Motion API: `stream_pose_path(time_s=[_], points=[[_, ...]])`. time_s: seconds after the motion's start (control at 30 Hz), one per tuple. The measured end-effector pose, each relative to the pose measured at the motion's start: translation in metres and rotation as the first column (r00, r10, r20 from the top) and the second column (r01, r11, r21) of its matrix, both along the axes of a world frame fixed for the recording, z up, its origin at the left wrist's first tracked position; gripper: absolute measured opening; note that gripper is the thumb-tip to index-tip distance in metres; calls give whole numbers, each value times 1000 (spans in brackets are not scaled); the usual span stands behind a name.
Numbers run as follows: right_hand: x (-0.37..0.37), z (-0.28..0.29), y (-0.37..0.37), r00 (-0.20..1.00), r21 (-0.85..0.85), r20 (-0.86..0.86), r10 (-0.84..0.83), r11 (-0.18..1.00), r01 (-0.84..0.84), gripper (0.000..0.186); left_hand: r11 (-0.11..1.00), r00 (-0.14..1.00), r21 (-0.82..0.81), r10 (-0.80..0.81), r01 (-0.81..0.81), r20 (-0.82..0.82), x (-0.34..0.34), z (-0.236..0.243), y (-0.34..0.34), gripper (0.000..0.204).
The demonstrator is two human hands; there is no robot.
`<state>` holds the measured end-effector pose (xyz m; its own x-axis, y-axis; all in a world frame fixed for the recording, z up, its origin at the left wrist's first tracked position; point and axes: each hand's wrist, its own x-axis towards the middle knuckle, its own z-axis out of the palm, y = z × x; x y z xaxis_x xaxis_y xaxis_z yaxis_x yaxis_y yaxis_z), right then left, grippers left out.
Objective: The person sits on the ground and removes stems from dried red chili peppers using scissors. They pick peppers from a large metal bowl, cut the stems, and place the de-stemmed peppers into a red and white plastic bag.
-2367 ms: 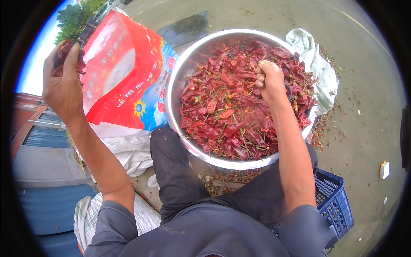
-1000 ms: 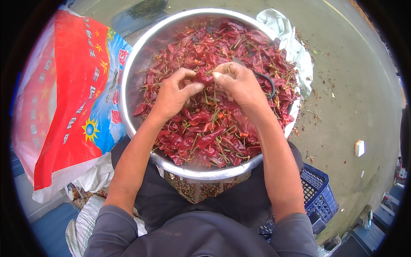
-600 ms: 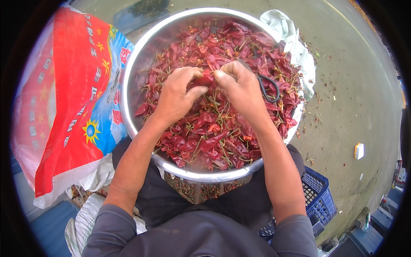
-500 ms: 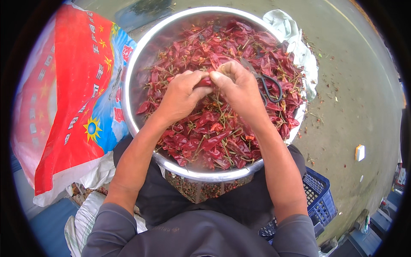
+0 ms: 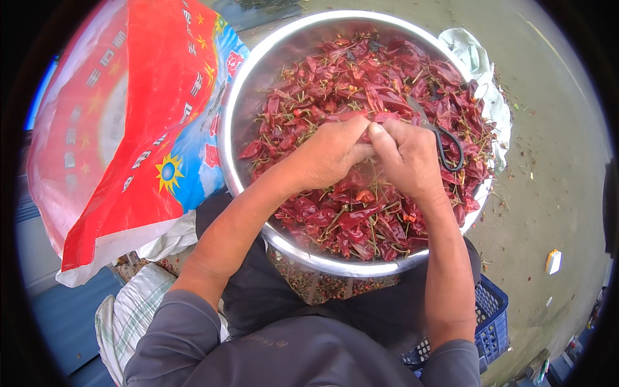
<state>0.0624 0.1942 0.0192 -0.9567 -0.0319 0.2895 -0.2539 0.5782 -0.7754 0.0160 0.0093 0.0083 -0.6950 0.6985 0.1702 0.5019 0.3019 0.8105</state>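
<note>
Both my hands meet above a wide steel basin [image 5: 287, 237] heaped with dried red chili peppers [image 5: 361, 216]. My left hand [image 5: 332, 153] is closed, with thumb and fingers pinched at a dried chili pepper [image 5: 351, 116]. Against it, my right hand [image 5: 407, 155] is closed too, its thumb pressed on the same chili. My fingers cover most of that pepper. Just right of my right hand, a pair of black-handled scissors [image 5: 459, 155] lies on the heap, blades pointing up and left.
A red and blue printed sack [image 5: 151, 129] stands against the basin's left side. White woven sacking [image 5: 493, 116] bunches at its right rim. A blue plastic crate [image 5: 493, 322] sits by my right leg, and a small white and orange box [image 5: 553, 262] lies on the floor.
The view has swung, so the basin and sack appear farther right. My hands stay together over the heap; the chili between them is now more hidden by my fingers.
</note>
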Motion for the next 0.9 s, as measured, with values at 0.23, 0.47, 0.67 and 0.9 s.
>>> stream_pose_path(time_s=[0.23,0.47,0.67,0.9], points=[[-4,-12,-8,934,224,-357,-31,968,117,25,978,956,-155,92,-139,-277,2,-8,3,21],[0,6,-25,965,-582,233,-125,777,241,31,975,916,216,-46,-45,398,-14,11,2,19],[2,12,-24,927,-826,374,39,468,314,30,897,658,434,-279,-81,700,-13,10,0,20],[-22,4,73,966,-980,199,-166,-20,198,17,802,707,448,-46,-394,705,-33,-5,-9,19]])
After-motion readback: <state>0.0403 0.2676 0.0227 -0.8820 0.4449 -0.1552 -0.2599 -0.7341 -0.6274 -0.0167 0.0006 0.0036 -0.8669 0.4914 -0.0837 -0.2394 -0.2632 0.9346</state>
